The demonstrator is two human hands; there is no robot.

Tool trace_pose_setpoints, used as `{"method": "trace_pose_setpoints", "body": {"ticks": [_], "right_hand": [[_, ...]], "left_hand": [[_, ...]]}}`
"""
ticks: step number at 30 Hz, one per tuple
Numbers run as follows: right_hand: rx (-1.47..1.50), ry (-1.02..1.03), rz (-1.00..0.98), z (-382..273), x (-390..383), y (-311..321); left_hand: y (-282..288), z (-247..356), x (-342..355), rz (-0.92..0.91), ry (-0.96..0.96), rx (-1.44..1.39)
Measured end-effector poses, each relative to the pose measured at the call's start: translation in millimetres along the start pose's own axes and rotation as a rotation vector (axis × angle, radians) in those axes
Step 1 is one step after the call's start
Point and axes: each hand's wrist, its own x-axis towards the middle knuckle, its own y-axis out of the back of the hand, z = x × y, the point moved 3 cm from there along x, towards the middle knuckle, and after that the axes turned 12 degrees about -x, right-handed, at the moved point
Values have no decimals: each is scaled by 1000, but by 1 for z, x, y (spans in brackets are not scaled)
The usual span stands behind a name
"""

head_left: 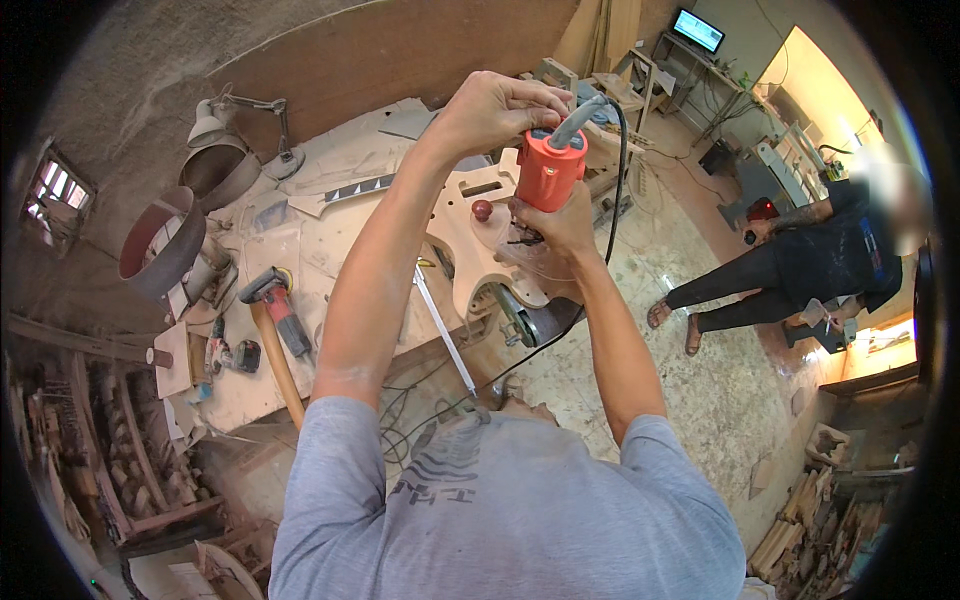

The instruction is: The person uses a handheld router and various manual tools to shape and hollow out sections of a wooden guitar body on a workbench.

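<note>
A red handheld router [550,172] with a grey cable boot stands over a pale wooden guitar body [462,235] near the bench edge. My left hand [508,112] is closed at the router's top, its fingertips against the rim by the cable. Lower down, my right hand [560,222] grips the tool near its base, fingers partly hidden. A dark red round knob [482,210] sits on the base's left, beside a clear plastic plate. Under the body's near edge is a clamp [520,322]. A long metal bar [443,325] slants down beside the body.
The workbench [340,250] carries a wooden piece with a dark strip [358,190], an angle grinder [282,312], a cordless drill [235,352] and a desk lamp [207,125]. The router's black cable [618,180] loops past my right arm. Another person [820,245] stands at right.
</note>
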Motion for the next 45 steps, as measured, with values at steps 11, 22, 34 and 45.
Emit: {"method": "trace_pose_setpoints", "body": {"ticks": [11, 22, 34, 45], "right_hand": [[-5, 91, 29, -6, 1, 2], [80, 29, -31, -15, -5, 11], [129, 72, -34, -7, -1, 12], [64, 34, -57, 8, 2, 16]], "left_hand": [[2, 7, 6, -44, 82, 47], [0, -31, -38, 313, -23, 195], [-6, -140, -166, 163, 401, 559], [-12, -136, -166, 203, 372, 588]]}}
